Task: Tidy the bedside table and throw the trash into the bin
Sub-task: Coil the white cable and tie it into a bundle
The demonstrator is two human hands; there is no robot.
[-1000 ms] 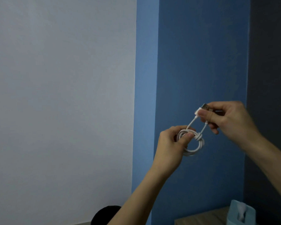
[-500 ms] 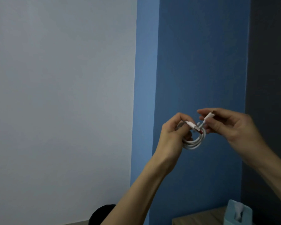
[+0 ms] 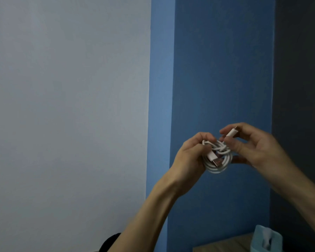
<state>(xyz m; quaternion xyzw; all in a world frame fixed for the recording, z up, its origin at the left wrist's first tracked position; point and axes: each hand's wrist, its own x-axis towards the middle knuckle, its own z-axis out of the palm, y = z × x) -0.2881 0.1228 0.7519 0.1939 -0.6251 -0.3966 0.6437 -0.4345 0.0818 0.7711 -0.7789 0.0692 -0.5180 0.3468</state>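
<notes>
A white charging cable [image 3: 219,163] is wound into a small coil, held up in the air in front of a blue wall. My left hand [image 3: 190,158] grips the coil from the left, and the larger USB plug lies across its front. My right hand [image 3: 256,145] pinches the cable's small end plug between thumb and fingers just above the coil, while its lower fingers touch the coil's right side. The bedside table [image 3: 224,245] shows only as a wooden corner at the bottom right.
A light blue tissue box [image 3: 266,240] with white tissue in its slot stands on the wooden table. A dark round object [image 3: 110,242] sits at the bottom edge by the white wall. A dark panel [image 3: 298,106] runs along the right.
My right hand has drawn in close to the left, from holding the plug out above. The loose end is now wound around the coil, and the USB plug lies across the coil's front.
</notes>
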